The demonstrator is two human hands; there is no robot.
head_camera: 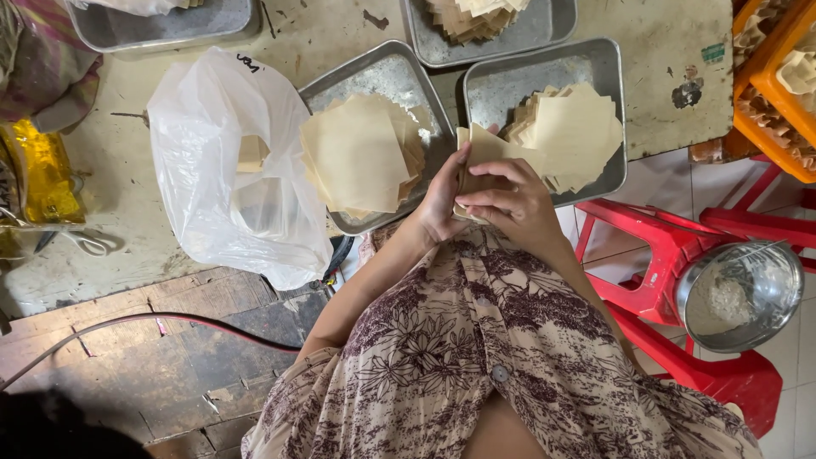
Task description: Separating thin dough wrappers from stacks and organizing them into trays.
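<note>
Both my hands meet just below the trays and hold a small stack of pale square dough sheets (486,150) between them. My left hand (440,202) grips the stack's left edge, thumb up along it. From the right, the fingers of my right hand (512,204) curl over the stack's lower part. A metal tray (510,78) just beyond my hands holds a fanned pile of the same sheets (571,129). To its left, a second, tilted tray (374,75) carries a larger pile (357,155).
A white plastic bag (228,161) with a few sheets inside lies left of the trays. More trays (544,27) sit at the back of the worn table (671,76). A steel bowl (738,293) rests on a red stool (663,255); an orange crate (769,93) stands at the right.
</note>
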